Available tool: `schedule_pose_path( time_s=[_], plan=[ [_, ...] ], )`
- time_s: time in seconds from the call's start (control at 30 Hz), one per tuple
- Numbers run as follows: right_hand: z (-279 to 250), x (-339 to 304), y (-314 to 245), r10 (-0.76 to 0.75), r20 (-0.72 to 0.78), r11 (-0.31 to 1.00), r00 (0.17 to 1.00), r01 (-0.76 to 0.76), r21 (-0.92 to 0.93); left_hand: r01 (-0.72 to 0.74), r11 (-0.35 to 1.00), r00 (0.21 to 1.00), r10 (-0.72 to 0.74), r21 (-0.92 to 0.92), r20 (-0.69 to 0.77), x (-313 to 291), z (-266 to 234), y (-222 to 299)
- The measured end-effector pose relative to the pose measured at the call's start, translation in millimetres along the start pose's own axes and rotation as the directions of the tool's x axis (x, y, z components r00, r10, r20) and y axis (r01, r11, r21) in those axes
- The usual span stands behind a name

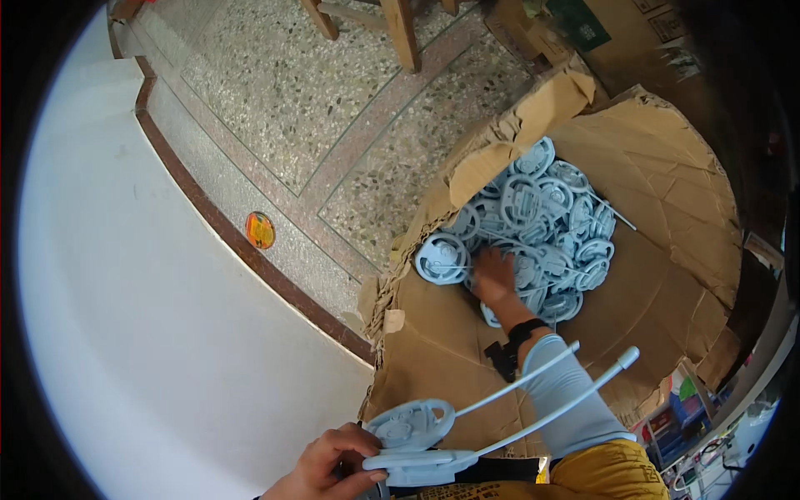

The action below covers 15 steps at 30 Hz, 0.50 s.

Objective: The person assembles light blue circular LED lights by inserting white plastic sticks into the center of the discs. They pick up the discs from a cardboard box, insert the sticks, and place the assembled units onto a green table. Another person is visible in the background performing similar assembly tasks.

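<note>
Speckled stone floor with inlaid bands, to the left of the large cardboard box; farther left of the box, a white wall edged by a brown strip. Wooden stool beyond the box, on its far left. Round orange-yellow object on the floor, well apart from the box.

Inside the box: a heap of pale-blue plastic parts, mostly spoked discs, a few with long thin stems. Right hand reaches into the box, at the heap's near-left side — fingers blurred and partly lost among parts, cannot tell whether wide or narrow. Black strap at that wrist.

Left hand, just before the box's near edge: thumb and fingers pinched narrow on a near stemmed disc. Second stemmed disc lies just above it — stems of both point rightward.
</note>
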State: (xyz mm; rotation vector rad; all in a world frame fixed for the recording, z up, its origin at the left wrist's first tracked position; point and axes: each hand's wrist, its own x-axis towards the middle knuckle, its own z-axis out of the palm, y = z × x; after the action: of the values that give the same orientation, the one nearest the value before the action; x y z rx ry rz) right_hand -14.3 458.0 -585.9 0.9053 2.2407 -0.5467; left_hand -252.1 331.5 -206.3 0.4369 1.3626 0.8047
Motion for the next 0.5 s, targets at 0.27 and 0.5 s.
schedule_pose_path(
  time_s=[0.27, 0.5],
  plan=[
    [-62, -33, 148, 0.337, -0.478, 0.928, 0.811, -0.201, 0.313, -0.053, 0.993, 0.995, 0.044, 0.102, 0.09, 24, -5, 8],
    [-50, -63, 68, 0.214, -0.275, 0.842, 0.937, -0.035, 0.538, -0.069, 0.99, 0.994, 0.058, 0.121, 0.092, 39, -11, 7]
  ],
)
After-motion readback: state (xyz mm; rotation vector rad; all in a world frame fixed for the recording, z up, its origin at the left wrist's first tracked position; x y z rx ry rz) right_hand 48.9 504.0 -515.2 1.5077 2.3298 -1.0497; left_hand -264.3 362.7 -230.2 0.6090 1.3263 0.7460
